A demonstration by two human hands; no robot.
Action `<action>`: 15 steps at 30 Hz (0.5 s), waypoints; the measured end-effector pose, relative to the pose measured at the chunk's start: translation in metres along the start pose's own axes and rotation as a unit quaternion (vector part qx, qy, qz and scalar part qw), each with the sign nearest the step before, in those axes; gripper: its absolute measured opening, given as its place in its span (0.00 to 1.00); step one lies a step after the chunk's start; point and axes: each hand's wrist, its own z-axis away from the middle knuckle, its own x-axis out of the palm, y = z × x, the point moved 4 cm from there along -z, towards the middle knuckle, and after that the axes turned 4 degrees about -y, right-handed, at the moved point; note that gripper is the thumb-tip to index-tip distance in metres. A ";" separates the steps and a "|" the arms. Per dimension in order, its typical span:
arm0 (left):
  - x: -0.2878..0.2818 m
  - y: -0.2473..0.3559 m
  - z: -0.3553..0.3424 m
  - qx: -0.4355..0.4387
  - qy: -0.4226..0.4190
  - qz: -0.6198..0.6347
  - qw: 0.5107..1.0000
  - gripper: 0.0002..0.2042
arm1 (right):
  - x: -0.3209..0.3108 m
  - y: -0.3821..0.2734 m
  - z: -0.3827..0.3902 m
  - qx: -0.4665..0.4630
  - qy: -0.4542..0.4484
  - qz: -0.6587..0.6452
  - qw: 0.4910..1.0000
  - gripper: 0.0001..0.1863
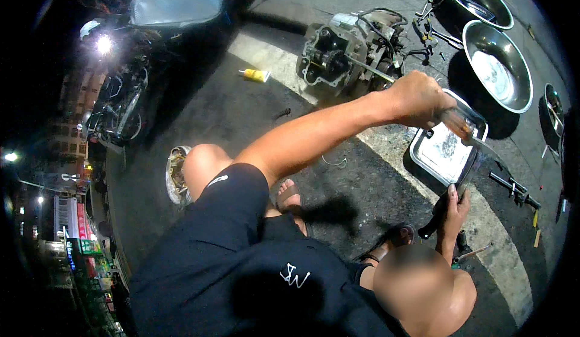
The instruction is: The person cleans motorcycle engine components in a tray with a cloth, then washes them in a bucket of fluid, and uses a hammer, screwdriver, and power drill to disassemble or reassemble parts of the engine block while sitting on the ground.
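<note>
My left hand, reaching across to the right, is closed around a brown-handled tool; motion smears it, and its exact kind cannot be made out. My right hand is bent up nearer my body, its fingers closed on a long dark piece with a black end. Both are beside a shallow rectangular metal tray. Just beyond my left wrist stands a greasy engine block with an open face and hoses. A pale rod runs between the engine and my left hand; whether I hold it is unclear.
Two round steel basins stand at the far right, near loose wrenches and bolts. A yellow tube lies left of the engine. Metal tools lie right of the tray. A parked motorcycle stands at far left.
</note>
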 end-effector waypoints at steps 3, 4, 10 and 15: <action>0.006 -0.002 -0.007 -0.020 -0.042 -0.002 0.999 0.10 | -0.013 0.016 -0.002 0.035 -0.003 -0.021 0.999 0.10; 0.008 -0.003 -0.008 -0.020 -0.045 -0.004 0.999 0.10 | -0.016 0.018 -0.002 0.039 0.006 -0.003 0.999 0.10; 0.046 -0.019 -0.003 -0.073 -0.201 -0.021 0.977 0.12 | -0.016 0.028 0.001 0.055 -0.010 -0.026 0.998 0.11; 0.059 -0.006 0.021 -0.075 -0.221 -0.119 0.965 0.07 | -0.037 0.047 0.016 0.066 0.030 -0.018 0.997 0.12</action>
